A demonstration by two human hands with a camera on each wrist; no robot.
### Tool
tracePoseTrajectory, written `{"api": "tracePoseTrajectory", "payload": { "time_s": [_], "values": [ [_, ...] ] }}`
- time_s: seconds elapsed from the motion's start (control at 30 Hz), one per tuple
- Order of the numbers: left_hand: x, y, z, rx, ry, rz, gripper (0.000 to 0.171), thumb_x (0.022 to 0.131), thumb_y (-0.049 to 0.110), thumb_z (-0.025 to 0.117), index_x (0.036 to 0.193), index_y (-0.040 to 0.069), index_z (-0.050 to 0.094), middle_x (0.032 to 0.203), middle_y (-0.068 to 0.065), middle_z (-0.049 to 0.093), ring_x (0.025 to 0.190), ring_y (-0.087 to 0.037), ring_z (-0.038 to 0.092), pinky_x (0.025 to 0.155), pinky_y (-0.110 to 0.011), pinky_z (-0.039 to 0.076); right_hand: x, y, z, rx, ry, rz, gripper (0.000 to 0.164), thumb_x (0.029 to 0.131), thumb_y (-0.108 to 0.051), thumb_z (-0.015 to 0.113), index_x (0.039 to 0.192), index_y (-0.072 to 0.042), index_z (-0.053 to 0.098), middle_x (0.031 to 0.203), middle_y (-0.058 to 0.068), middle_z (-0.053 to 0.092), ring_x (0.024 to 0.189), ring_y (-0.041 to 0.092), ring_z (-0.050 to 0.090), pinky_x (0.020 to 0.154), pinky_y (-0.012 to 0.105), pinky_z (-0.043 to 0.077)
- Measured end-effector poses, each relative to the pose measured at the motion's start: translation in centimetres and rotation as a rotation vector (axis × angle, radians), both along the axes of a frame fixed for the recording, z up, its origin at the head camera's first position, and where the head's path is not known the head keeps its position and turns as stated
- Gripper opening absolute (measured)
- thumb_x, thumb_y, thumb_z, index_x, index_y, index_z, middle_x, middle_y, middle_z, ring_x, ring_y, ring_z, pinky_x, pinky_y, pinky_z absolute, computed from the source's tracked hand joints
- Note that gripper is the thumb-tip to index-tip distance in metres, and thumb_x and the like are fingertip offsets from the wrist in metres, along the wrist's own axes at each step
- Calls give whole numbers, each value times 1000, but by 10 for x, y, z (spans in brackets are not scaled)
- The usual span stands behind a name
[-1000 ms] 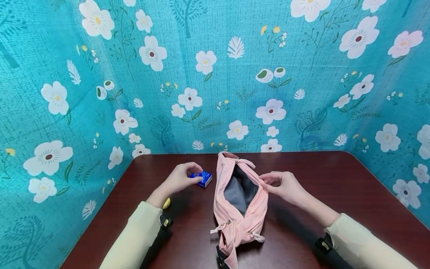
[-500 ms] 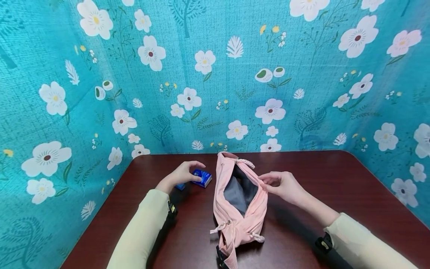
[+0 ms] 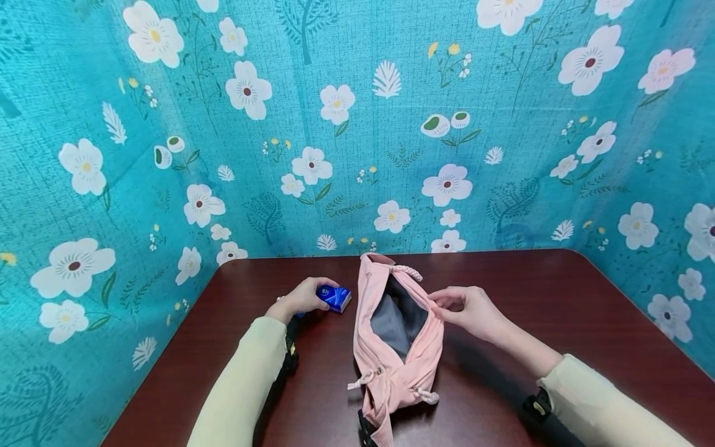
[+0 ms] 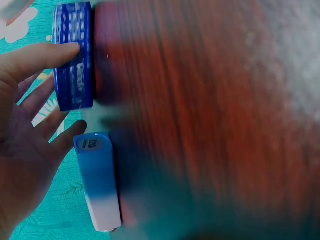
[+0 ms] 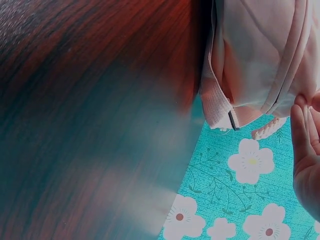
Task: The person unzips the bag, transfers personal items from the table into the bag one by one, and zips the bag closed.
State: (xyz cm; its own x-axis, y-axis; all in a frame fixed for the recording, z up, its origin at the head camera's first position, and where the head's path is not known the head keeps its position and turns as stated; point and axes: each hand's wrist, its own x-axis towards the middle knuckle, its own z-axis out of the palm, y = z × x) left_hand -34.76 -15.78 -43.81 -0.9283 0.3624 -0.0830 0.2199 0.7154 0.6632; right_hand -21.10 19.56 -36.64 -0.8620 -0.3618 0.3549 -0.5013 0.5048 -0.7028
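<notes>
A pink sling bag (image 3: 374, 347) lies with its zip undone, its grey lining showing in the head view. My right hand (image 3: 472, 310) pinches the right edge of its opening between thumb and fingers; the right wrist view also catches those fingers (image 5: 301, 125) on the fabric. Left of the bag, a small blue tissue pack (image 3: 337, 298) is gripped by my left hand (image 3: 304, 297), thumb on the near side and fingers behind. Beside that hand stands a blue-and-white, bottle-like item (image 4: 97, 180), mostly covered by the hand in the head view.
All of this rests on a dark reddish-brown table (image 3: 536, 279). A teal flowered cloth (image 3: 357, 155) hangs behind and along the sides. A black buckle (image 3: 366, 428) hangs off the near end of the bag.
My left hand let go of the tissue pack, shifted slightly left with fingers raised, then closed on it again. A yellow item is now hidden behind the left arm. The right hand stays put.
</notes>
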Motion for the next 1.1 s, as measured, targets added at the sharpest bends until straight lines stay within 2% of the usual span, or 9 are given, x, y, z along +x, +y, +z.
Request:
{"api": "tracePoseTrajectory", "payload": {
  "time_s": [0.13,0.27,0.4,0.5,0.7,0.93,1.0,1.1],
  "values": [
    [1,-2,-1,-1,-15,17,51,70,9,76,115,24,58,118,-8,51,104,-26,47,84,-45,43,-8,5,-11,-2,-2,-3,24,77,-4,69,100,-3,66,73,1,64,64,16,61,55,26,47],
    [1,-3,-2,-14,-11,2,54,69,11,77,117,23,57,118,-8,51,103,-26,48,86,-44,42,-20,10,-26,5,-7,-14,26,76,-12,71,102,-10,67,73,-6,63,64,11,60,57,27,48],
    [1,-3,-2,-20,14,-13,54,68,10,78,117,20,57,116,-7,53,101,-25,49,86,-43,42,-23,12,-30,-4,3,-6,25,77,-15,71,101,-13,68,74,-7,63,65,12,60,57,29,48],
    [2,-3,0,-22,54,-15,53,68,11,78,116,18,56,114,-6,53,101,-25,49,87,-42,42,-23,12,-29,-10,-7,-14,25,76,-15,72,101,-13,68,73,-7,64,65,13,61,56,29,48],
    [9,-9,4,-7,151,37,52,68,16,79,114,17,55,115,-5,52,103,-23,48,88,-42,41,-21,11,-29,-10,-19,-5,26,76,-15,72,101,-13,67,74,-6,64,65,15,61,56,30,48],
    [24,-13,20,101,211,68,52,72,23,76,117,19,50,114,-3,52,101,-22,50,84,-41,44,-23,13,-30,9,2,-16,25,76,-16,72,101,-14,68,74,-8,63,65,13,61,56,29,48],
    [29,-13,26,137,234,52,51,73,25,75,117,19,50,114,-3,52,101,-22,51,83,-40,45,-23,14,-30,10,7,-16,24,76,-18,72,100,-15,68,74,-8,63,65,11,60,56,27,48],
    [38,-9,36,195,275,14,50,74,25,74,117,19,50,114,-4,51,99,-22,51,80,-37,47,-17,11,-22,8,10,-10,25,77,-14,71,101,-10,67,74,-4,64,65,12,60,56,26,48]
  ]
}}
